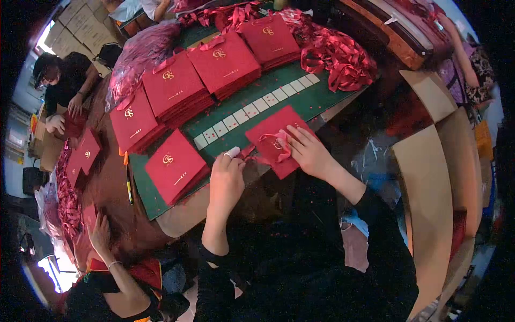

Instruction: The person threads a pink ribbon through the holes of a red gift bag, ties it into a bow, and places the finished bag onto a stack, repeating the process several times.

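A red paper bag [293,117] with a gold logo lies tilted in front of me on the green mat [332,102]. A loop of red ribbon [283,152] lies across it. My right hand [310,154] rests on the bag's right part, fingers stretched out beside the ribbon; its thumb is hidden. At the bag's left side my left hand [226,182], with white covers on its fingertips, is closed around the ribbon's end. Left of that hand lies a small stack of finished-looking red bags [174,169]. A row of white squares [249,111] crosses the mat behind.
Stacks of red bags [174,83] stand along the mat's far side. Heaped red ribbons [343,59] lie at the back right. A yellow marker [129,192] is at the left. An open cardboard box [429,182] stands at my right. Co-workers sit at left.
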`<state>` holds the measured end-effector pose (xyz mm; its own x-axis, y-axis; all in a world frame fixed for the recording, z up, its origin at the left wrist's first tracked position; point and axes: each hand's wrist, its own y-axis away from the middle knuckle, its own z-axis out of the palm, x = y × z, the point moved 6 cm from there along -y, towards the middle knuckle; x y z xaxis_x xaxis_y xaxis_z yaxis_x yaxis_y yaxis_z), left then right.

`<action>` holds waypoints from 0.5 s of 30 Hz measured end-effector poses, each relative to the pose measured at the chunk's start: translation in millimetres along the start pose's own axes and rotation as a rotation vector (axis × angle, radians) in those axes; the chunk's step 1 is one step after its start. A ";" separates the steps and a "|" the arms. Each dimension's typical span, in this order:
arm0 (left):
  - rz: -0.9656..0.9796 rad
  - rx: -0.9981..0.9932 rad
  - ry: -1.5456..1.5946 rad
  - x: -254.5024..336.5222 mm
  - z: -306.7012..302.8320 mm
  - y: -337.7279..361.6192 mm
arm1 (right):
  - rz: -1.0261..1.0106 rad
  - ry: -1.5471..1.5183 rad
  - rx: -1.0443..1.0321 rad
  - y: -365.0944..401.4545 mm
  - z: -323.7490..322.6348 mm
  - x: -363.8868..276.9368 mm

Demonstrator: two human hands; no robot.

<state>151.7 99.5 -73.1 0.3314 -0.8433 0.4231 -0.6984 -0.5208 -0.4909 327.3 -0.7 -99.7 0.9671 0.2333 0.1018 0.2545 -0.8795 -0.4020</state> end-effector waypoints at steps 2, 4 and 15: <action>0.032 -0.001 0.016 1.6 -6.7 3.8 | 0.012 -0.016 0.001 1.6 1.0 1.7; 0.015 -0.165 -0.014 2.8 -6.8 15.7 | 0.043 -0.031 0.010 2.3 0.7 6.1; -0.021 0.024 0.067 6.8 -48.0 38.7 | 0.067 -0.067 0.069 -0.9 -25.0 15.2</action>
<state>96.5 80.0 -52.6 0.3015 -0.8220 0.4832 -0.6760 -0.5416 -0.4996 341.9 -6.8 -75.0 0.9789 0.2041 0.0129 0.1863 -0.8638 -0.4681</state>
